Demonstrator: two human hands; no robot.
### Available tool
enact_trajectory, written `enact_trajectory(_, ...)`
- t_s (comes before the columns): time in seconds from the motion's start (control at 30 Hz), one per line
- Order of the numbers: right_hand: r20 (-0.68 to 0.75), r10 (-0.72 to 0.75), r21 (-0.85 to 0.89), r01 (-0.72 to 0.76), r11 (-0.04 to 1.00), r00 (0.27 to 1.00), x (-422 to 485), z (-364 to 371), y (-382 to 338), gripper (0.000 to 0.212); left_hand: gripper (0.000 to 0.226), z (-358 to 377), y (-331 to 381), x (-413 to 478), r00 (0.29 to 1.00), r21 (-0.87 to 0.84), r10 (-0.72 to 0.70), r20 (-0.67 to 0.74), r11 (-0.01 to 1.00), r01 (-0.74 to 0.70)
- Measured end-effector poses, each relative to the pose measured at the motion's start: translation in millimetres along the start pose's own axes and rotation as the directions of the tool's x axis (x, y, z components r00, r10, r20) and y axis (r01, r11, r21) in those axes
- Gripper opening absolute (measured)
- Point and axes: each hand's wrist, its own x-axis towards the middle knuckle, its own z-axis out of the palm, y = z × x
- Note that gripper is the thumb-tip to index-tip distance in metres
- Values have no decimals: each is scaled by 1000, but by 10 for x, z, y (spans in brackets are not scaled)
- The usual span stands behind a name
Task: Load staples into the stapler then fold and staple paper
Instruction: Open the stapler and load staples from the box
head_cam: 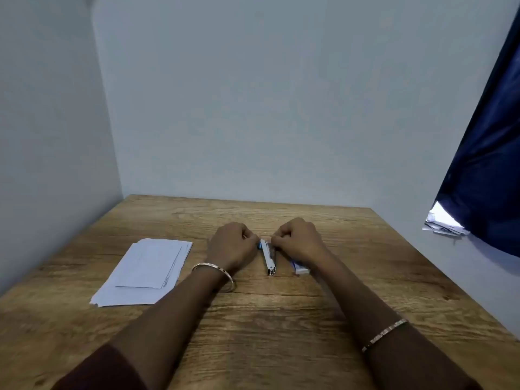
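A small silver stapler (269, 258) with a blue end lies lengthwise on the wooden table (281, 319), its metal nose toward me. My left hand (232, 244) pinches its far blue end from the left. My right hand (298, 242) has its fingertips closed on the far end from the right; whether a staple strip is between them is hidden. A small blue-and-white staple box (301, 268) lies just right of the stapler, partly under my right wrist. A stack of white paper sheets (146, 273) lies to the left, with a folded sheet on top.
Pale walls close off the table at the back and left. A dark blue curtain (489, 164) hangs at the right, with a few papers (441, 225) showing under its lower edge. The table's right edge runs diagonally toward me.
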Motion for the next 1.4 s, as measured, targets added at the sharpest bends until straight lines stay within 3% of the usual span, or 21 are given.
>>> enact_trajectory(0.2, -218, 32, 74, -16, 997, 975, 40, -7, 71, 12, 53, 28, 8, 53, 997, -64, 19, 69, 998, -14)
enact_trajectory(0.27, -296, 31, 119, 5, 993, 955, 46, -39, 77, 12, 65, 25, 31, 33, 997, -192, 9, 78, 981, 6)
enact_trajectory(0.43, -415, -10, 211, 107, 972, 910, -1, -18, 23, 9, 38, 44, 99, -7, 989, -475, 65, 136, 880, 7)
enact_trajectory(0.53, -384, -52, 339, 193, 921, 922, 12, 1, 14, 8, 35, 80, 89, -11, 993, -577, 39, 113, 816, 34)
enact_trajectory(0.6, -325, -135, 403, 266, 876, 936, 15, 5, 19, 10, 33, 84, 92, -9, 988, -697, 14, 152, 710, 97)
enact_trajectory(0.7, -170, -267, 468, 316, 825, 949, -4, 21, 60, 28, 31, 37, 90, -13, 977, -798, -1, 215, 576, 177)
enact_trajectory(0.8, -77, -351, 452, 347, 822, 933, -4, 34, 93, 39, 37, 2, 66, -28, 973, -764, 45, 225, 628, 148)
enact_trajectory(1.1, -74, -426, 363, 422, 831, 902, 35, -27, 165, 47, 36, -45, 61, -77, 938, -700, 228, 260, 714, 21)
enact_trajectory(1.4, -68, -440, 354, 434, 828, 896, 48, -34, 179, 45, 45, -50, 96, -113, 943, -667, 236, 234, 745, -21)
